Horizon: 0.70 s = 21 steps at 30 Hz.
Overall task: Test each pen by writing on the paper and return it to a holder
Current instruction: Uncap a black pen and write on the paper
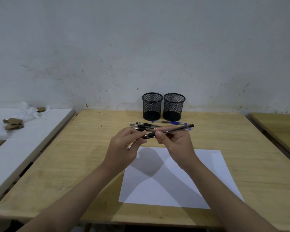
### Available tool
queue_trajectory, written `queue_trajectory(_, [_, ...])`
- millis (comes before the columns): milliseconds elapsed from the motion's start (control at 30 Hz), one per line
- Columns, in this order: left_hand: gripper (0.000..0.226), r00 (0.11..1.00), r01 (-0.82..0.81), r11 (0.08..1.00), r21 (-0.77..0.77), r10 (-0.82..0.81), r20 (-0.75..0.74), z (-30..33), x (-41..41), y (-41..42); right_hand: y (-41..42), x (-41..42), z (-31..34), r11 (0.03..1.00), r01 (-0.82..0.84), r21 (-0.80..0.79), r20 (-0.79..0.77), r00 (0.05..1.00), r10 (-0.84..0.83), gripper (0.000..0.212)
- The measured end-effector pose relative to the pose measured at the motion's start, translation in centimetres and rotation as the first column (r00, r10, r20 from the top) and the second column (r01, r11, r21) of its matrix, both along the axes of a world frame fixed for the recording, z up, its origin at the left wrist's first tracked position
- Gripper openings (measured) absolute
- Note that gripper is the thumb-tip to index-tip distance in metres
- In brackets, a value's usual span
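Observation:
Above the far edge of the white paper (191,181) I hold a black pen (172,130) level. My right hand (176,141) grips its clear barrel near the black grip. My left hand (124,144) pinches the pen's tip end, where the cap sits. Behind my hands several more pens (146,126) lie on the wooden table (65,156), one of them a blue pen (169,122). Two black mesh holders stand at the back: the left holder (152,106) and the right holder (174,107), both with nothing in them.
A white table (23,144) to the left carries crumpled paper and cardboard scraps (13,123). Another wooden table edge (278,128) shows at the right. A stained wall rises right behind the holders.

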<state>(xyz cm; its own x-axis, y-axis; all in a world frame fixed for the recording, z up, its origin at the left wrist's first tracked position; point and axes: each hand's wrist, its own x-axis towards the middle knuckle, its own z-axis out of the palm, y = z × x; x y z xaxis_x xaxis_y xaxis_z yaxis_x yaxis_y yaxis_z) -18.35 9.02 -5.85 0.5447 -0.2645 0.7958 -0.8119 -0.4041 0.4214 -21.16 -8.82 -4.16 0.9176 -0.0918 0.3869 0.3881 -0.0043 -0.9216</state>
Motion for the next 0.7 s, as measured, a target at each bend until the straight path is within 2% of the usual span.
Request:
queue_trajectory(167, [0.019, 0.999, 0.019, 1.000, 0.025, -0.018, -0.027, 0.5, 0.7, 0.4, 1.0, -0.2, -0.1, 0.994, 0.086, -0.067, 0.118, 0.990, -0.078, 0.015])
queue_trajectory(300, [0.017, 0.965, -0.202, 0.968, -0.150, 0.171, -0.198, -0.2, 2.8, 5.5, -2.8, 0.1, 2.0, 0.950, 0.246, 0.193, 0.157, 0.948, -0.277, 0.018])
queue_trajectory(400, [0.015, 0.912, -0.314, 0.946, -0.083, 0.276, -0.304, -0.4, 3.6, 8.0, -4.4, 0.1, 3.0, 0.953, 0.238, 0.187, 0.179, 0.946, -0.271, 0.018])
queue_trajectory(600, [0.017, 0.816, -0.316, 0.949, 0.003, 0.273, -0.510, -1.7, 5.1, 4.8, -1.4, 0.1, 0.5, 0.969, 0.209, 0.135, 0.043, 0.975, -0.216, 0.025])
queue_trajectory(700, [0.016, 0.767, -0.281, 0.951, 0.127, 0.302, -0.566, -2.4, 6.0, 3.6, -1.0, -0.1, -0.1, 0.968, 0.208, 0.143, -0.021, 0.978, -0.208, 0.022])
